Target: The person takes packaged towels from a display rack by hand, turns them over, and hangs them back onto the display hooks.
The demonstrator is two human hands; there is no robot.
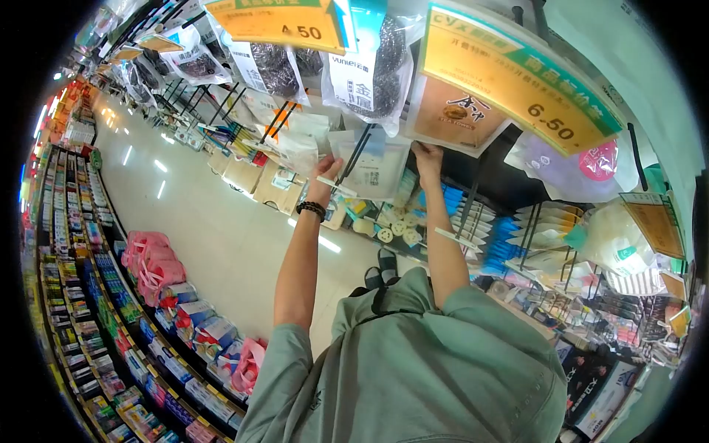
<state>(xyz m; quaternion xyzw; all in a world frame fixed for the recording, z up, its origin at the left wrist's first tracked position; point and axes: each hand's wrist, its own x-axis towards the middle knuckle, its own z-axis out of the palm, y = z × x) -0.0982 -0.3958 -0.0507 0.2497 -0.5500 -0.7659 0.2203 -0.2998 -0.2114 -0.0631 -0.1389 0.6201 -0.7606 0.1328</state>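
Observation:
A pale translucent packet (377, 171) with dark printing hangs at the metal hooks in front of me. My left hand (327, 174), with a dark bead bracelet (311, 210) on the wrist, is closed at the packet's left edge. On the opposite side my right hand (427, 159) has its fingers curled in at the packet's right edge; their tips are partly hidden. Just above hang a bag of dark scourers (369, 70) and a brown packet (450, 118), neither clearly touched.
Orange price tags (521, 81) jut out overhead. Hook rods with white label ends (458, 240) stick out beside my right forearm. Below hang blue packets (506, 240). Across the aisle floor (199, 192) stand long shelves (74, 258) and pink bags (155, 266).

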